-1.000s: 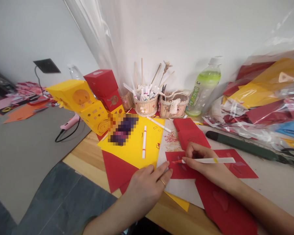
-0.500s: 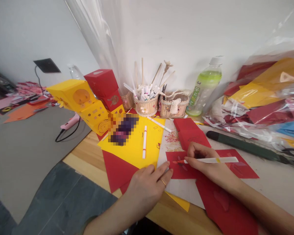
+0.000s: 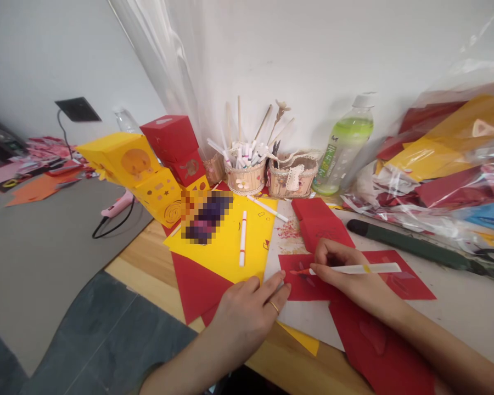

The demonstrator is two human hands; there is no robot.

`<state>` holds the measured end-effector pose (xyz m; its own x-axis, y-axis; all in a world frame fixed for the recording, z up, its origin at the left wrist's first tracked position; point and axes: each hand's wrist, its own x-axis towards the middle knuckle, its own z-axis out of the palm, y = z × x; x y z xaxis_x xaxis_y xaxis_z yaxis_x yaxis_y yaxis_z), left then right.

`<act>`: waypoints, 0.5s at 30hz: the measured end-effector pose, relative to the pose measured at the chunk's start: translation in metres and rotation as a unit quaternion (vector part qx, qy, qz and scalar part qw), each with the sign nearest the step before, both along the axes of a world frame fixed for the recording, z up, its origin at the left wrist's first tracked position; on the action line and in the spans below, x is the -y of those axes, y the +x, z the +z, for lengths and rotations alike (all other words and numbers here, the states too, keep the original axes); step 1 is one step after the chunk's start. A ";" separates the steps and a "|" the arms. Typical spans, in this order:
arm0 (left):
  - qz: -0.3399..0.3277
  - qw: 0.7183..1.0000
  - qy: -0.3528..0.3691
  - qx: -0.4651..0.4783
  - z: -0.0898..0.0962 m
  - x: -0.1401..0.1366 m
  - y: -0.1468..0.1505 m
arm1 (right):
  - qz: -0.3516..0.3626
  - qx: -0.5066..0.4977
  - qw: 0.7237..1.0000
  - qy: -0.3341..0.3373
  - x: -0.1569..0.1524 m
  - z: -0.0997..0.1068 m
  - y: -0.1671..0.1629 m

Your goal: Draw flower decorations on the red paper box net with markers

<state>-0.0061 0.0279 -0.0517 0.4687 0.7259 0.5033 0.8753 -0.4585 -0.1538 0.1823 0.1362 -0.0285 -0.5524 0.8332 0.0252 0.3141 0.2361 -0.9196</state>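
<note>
My right hand (image 3: 346, 269) grips a white marker pen (image 3: 381, 268) with a yellow band. Its reddish front end points left and meets a red paper sheet (image 3: 290, 288) that bears a faint leaf-like pattern; I cannot tell the nib from the paper exactly. Flat on the table lies my left hand (image 3: 251, 312), fingers stretched out, a ring on one finger, fingertips resting at that sheet's left edge. Under my right forearm is another red paper piece (image 3: 370, 340). Part of the drawn sheet is hidden by my right hand.
A yellow sheet (image 3: 257, 230) carries a capped marker (image 3: 242, 238). Behind stand a basket of markers (image 3: 246, 181), a lace-trimmed basket (image 3: 292, 181) and a green drink bottle (image 3: 343, 148). Yellow boxes (image 3: 148, 186) and a red box (image 3: 173, 142) rise left. A dark green tool (image 3: 411, 247) lies right.
Hardly anything differs: both hands hold their places. The marker's front end stays on the same spot of the red sheet, and the camera view has shifted very slightly.
</note>
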 end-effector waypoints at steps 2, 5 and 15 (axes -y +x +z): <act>-0.001 1.000 -0.004 -0.005 -0.001 0.000 0.000 | -0.002 -0.001 1.000 0.000 0.000 0.001 -0.001; -0.003 1.000 -0.008 -0.004 0.000 0.000 0.000 | -0.003 -0.002 1.000 0.001 0.001 0.002 -0.001; -0.001 1.000 -0.004 0.009 0.002 0.001 0.002 | -0.001 -0.003 1.000 -0.001 0.002 0.002 0.001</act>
